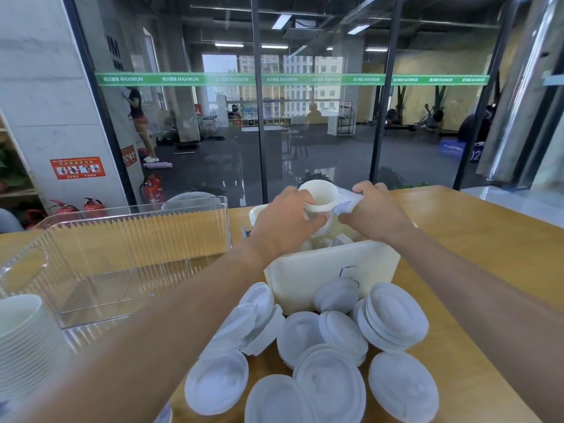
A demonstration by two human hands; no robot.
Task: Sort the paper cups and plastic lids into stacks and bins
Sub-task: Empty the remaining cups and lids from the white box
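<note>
Reaching forward with both arms over the white bin [320,270], your left hand [283,221] wraps its curled fingers round a short nested stack of white paper cups [319,203] held just above it, while your right hand [374,210] pinches a blue-printed cup [345,204] against that stack. Smooth, round white plastic lids [329,346] lie heaped on the wooden counter [476,227] before the bin. A ribbed clear bin [122,257] and a tall cup stack [21,340] sit left.

White plastic lids [332,346], a cream bin [320,270], a clear ribbed bin [122,239], and a blue-patterned white paper cup [323,199].
</note>
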